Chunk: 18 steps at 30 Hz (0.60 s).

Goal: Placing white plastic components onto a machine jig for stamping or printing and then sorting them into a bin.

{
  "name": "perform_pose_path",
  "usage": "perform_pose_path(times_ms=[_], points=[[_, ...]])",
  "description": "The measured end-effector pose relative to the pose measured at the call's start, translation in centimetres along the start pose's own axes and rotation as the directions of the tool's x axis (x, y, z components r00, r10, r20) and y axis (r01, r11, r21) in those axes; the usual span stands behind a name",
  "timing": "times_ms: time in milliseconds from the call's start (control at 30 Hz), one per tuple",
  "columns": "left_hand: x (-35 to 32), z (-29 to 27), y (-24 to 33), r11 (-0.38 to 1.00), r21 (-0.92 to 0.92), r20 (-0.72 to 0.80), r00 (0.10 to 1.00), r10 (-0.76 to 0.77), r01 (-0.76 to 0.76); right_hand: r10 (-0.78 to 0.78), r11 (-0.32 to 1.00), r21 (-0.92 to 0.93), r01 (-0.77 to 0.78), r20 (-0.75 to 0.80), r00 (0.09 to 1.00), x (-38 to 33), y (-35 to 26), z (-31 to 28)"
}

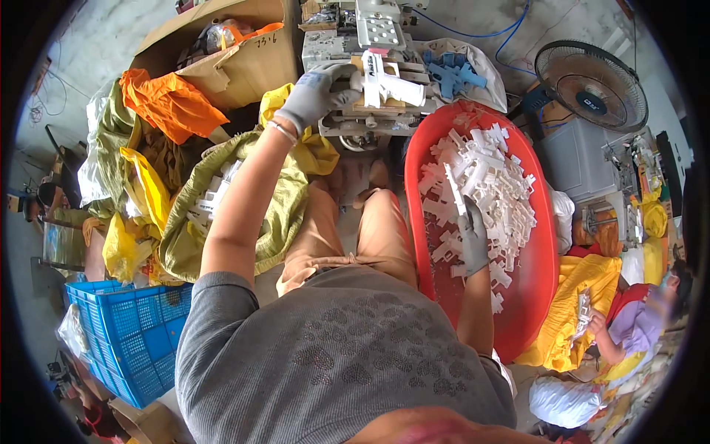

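My left hand (319, 95), in a grey glove, reaches to the machine (381, 33) ahead of me. Its bent fingers close on the left end of a white plastic toy gun (390, 85), which lies flat on the machine's fixture and bears dark printing. To my right, my gloved right hand (475, 240) is over the red tub (545, 296). Its fingers grip the lower end of another white toy gun (453, 186), held upright and seen edge-on. Beneath it is a heap of white toy guns (497, 189).
Blue toy guns (455, 74) lie in a white sack behind the tub. A fan (592, 85) stands at the far right. To the left are a green sack (270, 222) holding white pieces, a cardboard box (251, 63) and a blue crate (129, 333). Another person (640, 322) handles a white piece at right.
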State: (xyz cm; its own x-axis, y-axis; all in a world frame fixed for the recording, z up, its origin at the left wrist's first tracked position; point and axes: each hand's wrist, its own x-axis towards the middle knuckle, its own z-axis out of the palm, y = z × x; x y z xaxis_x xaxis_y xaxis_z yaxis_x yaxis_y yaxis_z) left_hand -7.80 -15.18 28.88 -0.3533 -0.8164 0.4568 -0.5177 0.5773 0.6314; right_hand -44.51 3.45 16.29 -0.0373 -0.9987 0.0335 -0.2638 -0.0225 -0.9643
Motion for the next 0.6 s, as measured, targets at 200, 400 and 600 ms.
perform_pose_path(times_ms=[200,400,600], points=[[1.0,-0.2,-0.2,0.996,0.083,-0.072,0.997,0.028,-0.022,-0.03,0.989,0.144,0.041,-0.08,0.996,4.1,-2.5,0.3],[-5.1,-1.4,0.5,0.985,-0.101,-0.457,0.873,-0.172,0.141,-0.512,0.849,-0.163,0.503,-0.019,0.859,13.5,-8.8,4.5],[-20.0,-4.2,-3.2,0.885,-0.284,-0.59,0.661,-0.465,0.369,-0.691,0.522,-0.448,0.726,0.277,0.668,18.6,-13.6,9.1]])
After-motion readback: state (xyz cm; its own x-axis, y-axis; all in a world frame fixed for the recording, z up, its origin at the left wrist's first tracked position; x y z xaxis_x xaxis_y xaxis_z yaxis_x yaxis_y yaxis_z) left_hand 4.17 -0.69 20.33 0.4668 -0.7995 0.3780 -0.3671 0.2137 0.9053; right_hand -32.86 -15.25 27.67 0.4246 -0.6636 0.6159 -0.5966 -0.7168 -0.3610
